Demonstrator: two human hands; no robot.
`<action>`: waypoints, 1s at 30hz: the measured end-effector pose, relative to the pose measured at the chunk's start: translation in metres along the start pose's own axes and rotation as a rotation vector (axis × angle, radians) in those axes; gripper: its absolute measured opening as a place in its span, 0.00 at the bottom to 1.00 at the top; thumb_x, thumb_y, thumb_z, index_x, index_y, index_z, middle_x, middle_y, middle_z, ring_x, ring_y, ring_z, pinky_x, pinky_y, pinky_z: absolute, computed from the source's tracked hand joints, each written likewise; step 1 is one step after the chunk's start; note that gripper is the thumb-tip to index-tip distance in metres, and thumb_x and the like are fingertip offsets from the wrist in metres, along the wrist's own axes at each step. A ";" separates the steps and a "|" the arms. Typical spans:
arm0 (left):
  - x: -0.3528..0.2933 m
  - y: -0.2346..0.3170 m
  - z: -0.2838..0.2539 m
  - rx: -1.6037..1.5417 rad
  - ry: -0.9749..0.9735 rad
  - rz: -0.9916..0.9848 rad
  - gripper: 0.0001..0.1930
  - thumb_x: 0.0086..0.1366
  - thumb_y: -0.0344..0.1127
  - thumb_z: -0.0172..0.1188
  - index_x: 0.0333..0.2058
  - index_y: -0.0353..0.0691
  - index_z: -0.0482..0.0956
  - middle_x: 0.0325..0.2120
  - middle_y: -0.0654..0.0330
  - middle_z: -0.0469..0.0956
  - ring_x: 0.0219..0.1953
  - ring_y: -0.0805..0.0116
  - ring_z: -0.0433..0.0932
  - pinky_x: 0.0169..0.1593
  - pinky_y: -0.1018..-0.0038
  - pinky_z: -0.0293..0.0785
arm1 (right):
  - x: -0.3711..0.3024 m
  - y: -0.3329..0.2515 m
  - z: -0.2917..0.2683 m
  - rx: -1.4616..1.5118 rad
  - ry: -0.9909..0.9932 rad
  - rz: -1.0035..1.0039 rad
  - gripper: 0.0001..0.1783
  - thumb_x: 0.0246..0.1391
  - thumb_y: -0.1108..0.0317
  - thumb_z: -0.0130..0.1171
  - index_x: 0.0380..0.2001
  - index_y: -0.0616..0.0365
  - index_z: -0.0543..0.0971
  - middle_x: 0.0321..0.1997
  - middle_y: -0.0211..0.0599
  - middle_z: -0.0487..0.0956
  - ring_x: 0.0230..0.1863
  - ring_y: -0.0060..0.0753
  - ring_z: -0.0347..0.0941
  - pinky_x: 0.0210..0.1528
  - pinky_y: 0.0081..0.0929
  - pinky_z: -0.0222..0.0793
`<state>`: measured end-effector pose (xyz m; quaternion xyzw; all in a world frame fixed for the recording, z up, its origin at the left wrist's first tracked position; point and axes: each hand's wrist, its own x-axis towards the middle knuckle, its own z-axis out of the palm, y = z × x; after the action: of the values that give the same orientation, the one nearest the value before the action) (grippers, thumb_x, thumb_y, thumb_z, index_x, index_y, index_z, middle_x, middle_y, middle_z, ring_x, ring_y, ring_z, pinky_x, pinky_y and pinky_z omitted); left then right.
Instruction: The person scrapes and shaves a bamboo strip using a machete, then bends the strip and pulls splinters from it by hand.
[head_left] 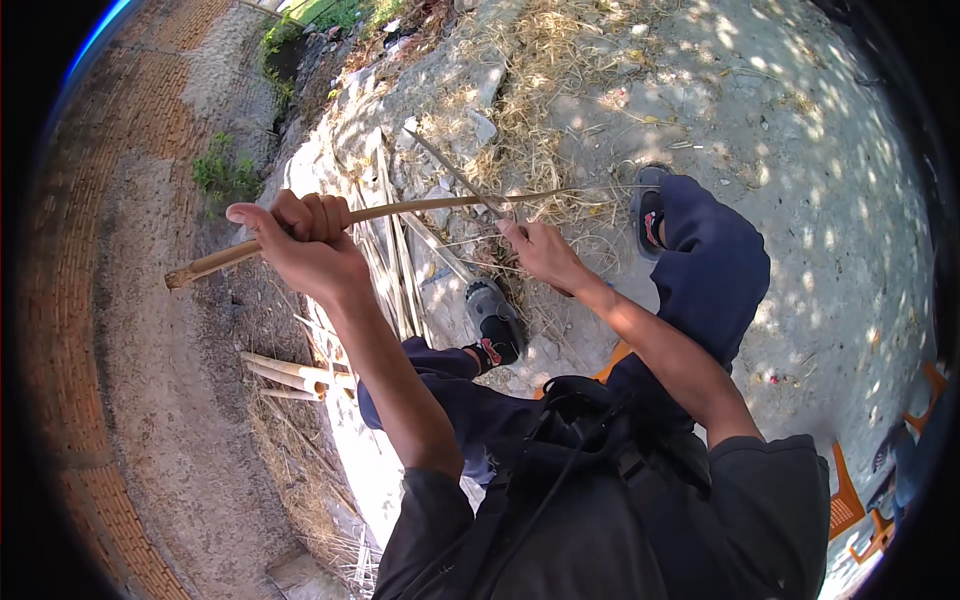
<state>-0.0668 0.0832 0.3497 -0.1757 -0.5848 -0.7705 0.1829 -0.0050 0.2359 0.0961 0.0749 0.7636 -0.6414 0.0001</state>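
Note:
My left hand (312,248) is closed round a long brown cane stick (430,204), with the thumb sticking out to the left. The stick's thick cut end juts out past that hand at the left. Its other end runs right and thins out beyond my right hand (547,256). In my right hand is a knife (452,168) with a long, narrow grey blade, its tip slanting up and to the left. Near my right fingers, the blade crosses the stick and appears to touch it. My fingers hide the knife's handle.
Pale split strips (395,262) lie on the ground beside my left shoe (492,322). Several cut poles (285,376) rest by the brick wall (75,300) at the left. Dry straw (540,85) litters the ground ahead. Orange chairs (845,498) and part of another person (918,455) are at the right edge.

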 end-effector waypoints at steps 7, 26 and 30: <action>-0.003 -0.001 -0.004 -0.003 0.031 0.027 0.33 0.80 0.64 0.35 0.17 0.53 0.47 0.13 0.73 0.40 0.18 0.76 0.35 0.22 0.70 0.35 | -0.009 -0.050 0.007 0.045 -0.123 -0.148 0.35 0.72 0.41 0.49 0.32 0.68 0.80 0.14 0.40 0.66 0.19 0.32 0.62 0.27 0.42 0.64; 0.010 -0.002 -0.028 -0.068 0.008 0.033 0.33 0.80 0.64 0.37 0.17 0.52 0.47 0.13 0.72 0.41 0.17 0.77 0.35 0.22 0.71 0.36 | 0.011 -0.003 0.044 0.236 -0.090 -0.144 0.33 0.73 0.43 0.49 0.34 0.69 0.79 0.17 0.40 0.65 0.25 0.25 0.57 0.28 0.40 0.61; 0.010 -0.010 -0.029 -0.060 0.035 -0.013 0.33 0.80 0.63 0.39 0.17 0.52 0.47 0.13 0.72 0.41 0.17 0.77 0.36 0.22 0.70 0.35 | 0.014 0.009 0.047 0.181 -0.106 -0.156 0.34 0.73 0.42 0.49 0.35 0.69 0.80 0.17 0.41 0.64 0.25 0.27 0.57 0.29 0.42 0.62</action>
<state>-0.0824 0.0568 0.3390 -0.1637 -0.5594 -0.7918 0.1827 -0.0225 0.1928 0.0779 -0.0191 0.7048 -0.7089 -0.0164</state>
